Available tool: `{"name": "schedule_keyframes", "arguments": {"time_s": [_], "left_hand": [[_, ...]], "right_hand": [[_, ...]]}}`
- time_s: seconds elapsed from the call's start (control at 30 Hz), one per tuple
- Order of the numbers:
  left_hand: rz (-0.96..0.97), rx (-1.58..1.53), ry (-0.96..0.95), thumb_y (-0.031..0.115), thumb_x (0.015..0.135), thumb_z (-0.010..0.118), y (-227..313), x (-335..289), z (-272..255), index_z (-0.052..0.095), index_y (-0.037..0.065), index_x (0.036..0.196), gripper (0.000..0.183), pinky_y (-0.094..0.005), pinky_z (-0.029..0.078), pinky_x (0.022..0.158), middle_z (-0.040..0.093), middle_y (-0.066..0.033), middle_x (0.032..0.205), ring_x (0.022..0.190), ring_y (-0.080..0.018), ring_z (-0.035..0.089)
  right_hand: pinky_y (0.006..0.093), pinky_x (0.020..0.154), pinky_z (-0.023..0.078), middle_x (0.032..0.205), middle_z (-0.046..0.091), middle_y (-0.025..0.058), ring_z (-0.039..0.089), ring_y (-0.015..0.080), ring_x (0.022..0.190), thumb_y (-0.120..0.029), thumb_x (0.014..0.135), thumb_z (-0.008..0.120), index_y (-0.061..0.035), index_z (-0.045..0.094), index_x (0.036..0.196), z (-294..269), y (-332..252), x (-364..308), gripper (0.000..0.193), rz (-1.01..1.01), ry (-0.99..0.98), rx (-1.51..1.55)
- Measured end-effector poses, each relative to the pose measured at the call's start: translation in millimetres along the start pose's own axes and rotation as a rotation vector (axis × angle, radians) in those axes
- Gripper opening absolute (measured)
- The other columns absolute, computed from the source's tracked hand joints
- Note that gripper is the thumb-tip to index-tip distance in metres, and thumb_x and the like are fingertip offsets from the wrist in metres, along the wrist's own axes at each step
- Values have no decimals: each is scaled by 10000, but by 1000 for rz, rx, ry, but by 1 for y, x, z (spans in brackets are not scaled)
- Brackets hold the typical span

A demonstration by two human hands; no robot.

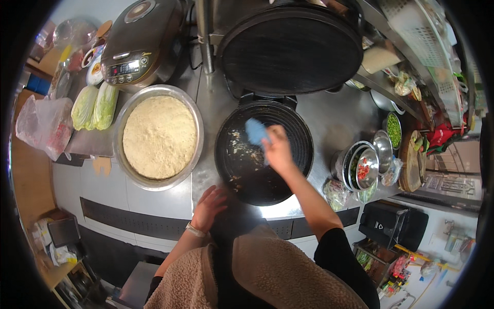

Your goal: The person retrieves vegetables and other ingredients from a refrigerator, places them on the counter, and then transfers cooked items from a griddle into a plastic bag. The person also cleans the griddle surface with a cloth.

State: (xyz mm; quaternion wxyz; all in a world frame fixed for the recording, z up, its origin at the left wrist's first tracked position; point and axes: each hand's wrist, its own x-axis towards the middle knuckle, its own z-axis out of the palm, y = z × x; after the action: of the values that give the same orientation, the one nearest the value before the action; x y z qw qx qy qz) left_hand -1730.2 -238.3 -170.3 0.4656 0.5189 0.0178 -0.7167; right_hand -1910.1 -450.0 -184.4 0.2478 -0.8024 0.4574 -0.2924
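My right hand (278, 150) is closed on a light-blue cloth (254, 132), smeared by motion. It holds the cloth over the round black electric griddle (300, 172), towards its far half. Pale bits of food residue (235, 147) lie on the left part of the dark cooking surface. The griddle's large round lid (290, 51) stands raised behind it. My left hand (209, 207), with fingers spread, hovers by the counter's front edge, left of the griddle, and holds nothing. To its left a wide metal bowl (121, 139) is full of pale, bubbly dough (159, 136).
A dark multicooker (144, 44) stands behind the dough bowl. Two cabbage heads (94, 107) and a plastic bag (45, 125) lie at the left. Nested metal bowls (346, 164), one with chopped red pieces, and a bowl of chopped greens (393, 130) stand right, below a metal shelf (391, 87).
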Motion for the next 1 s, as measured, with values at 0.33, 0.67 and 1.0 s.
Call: {"name": "schedule_keyframes", "arguments": {"time_s": [0.33,0.67,1.0], "left_hand": [[-37,-57,-58,229,879,466,-9,7,-5,228,31,1334,550,-385,401,871,376,-131,1298,1126,-255,427],[-25,-40,-82,246,881,457,-7,0,-10,217,35,1338,557,-392,374,904,340,-130,1328,1161,-258,391],[-16,-53,-102,243,882,451,-1,3,0,230,41,1333,541,-386,381,894,364,-118,1310,1138,-249,410]], "right_hand": [[422,764,384,931,513,114,463,352,867,-58,655,596,-68,552,910,64,-33,27,259,9,-141,-131],[375,725,401,860,538,73,489,300,825,-16,643,592,-42,595,817,9,3,45,176,9,-5,-126],[358,747,394,936,539,37,471,249,880,25,633,506,-132,661,892,30,-42,-52,340,-229,-448,14]]}}
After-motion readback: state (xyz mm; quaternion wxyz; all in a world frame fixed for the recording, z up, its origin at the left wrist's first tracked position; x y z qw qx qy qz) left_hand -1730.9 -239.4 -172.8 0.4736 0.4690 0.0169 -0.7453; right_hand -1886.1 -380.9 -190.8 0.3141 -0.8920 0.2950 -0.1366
